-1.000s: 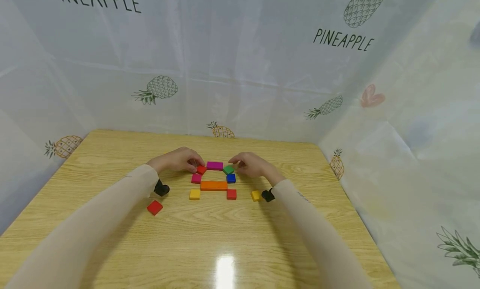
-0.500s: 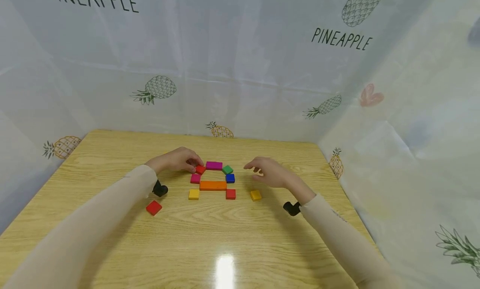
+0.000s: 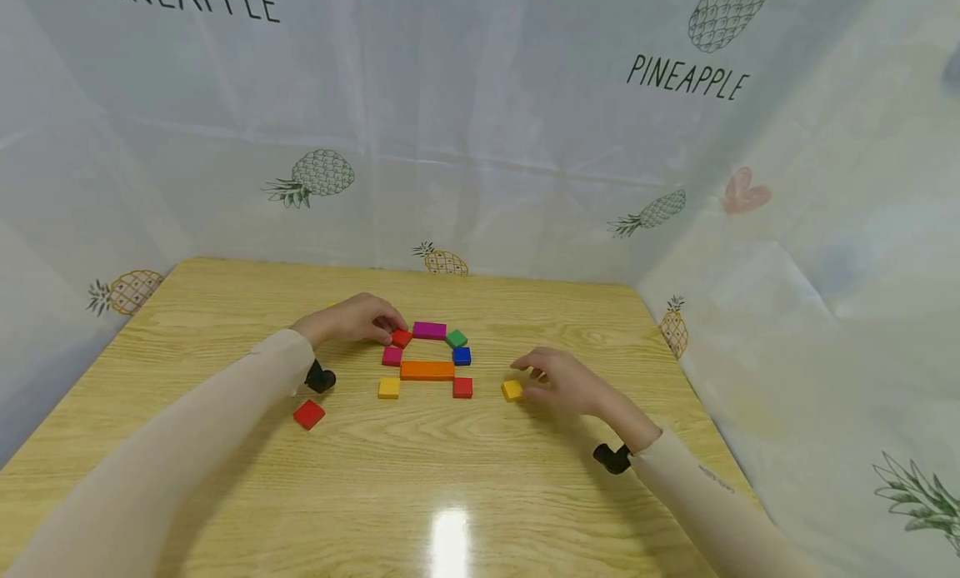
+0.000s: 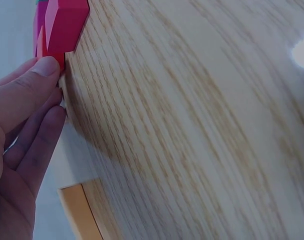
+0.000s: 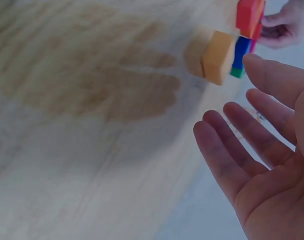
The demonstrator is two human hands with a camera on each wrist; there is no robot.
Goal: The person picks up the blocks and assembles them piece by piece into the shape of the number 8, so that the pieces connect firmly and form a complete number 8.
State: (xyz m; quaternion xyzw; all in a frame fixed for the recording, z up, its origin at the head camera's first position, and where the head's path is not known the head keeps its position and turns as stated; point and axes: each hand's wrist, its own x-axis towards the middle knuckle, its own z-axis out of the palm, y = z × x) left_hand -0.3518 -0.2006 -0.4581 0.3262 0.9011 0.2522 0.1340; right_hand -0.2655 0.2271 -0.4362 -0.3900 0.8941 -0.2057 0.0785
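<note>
My left hand [image 3: 354, 318] pinches a small red block [image 3: 402, 339] at the upper left of a ring of coloured blocks. In the left wrist view the thumb [image 4: 44, 67] lies against that red block, beside a pink block [image 4: 66, 25]. My right hand [image 3: 570, 385] hovers at a loose yellow block [image 3: 512, 391] right of the ring. The right wrist view shows its fingers spread and apart from the yellow block [image 5: 218, 57]. The ring also has a magenta block [image 3: 430, 331], a green block [image 3: 457, 338], a blue block [image 3: 462, 356] and a long orange block [image 3: 427, 371].
Below the orange block sit a yellow block [image 3: 388, 388] at left and a red block [image 3: 462, 387] at right. Another red block [image 3: 309, 415] lies by my left forearm. A patterned cloth [image 3: 480, 178] hangs behind the wooden table [image 3: 375, 495].
My right hand has left the green block and moved right and toward me, to the loose yellow block. The left hand has stayed at the red block.
</note>
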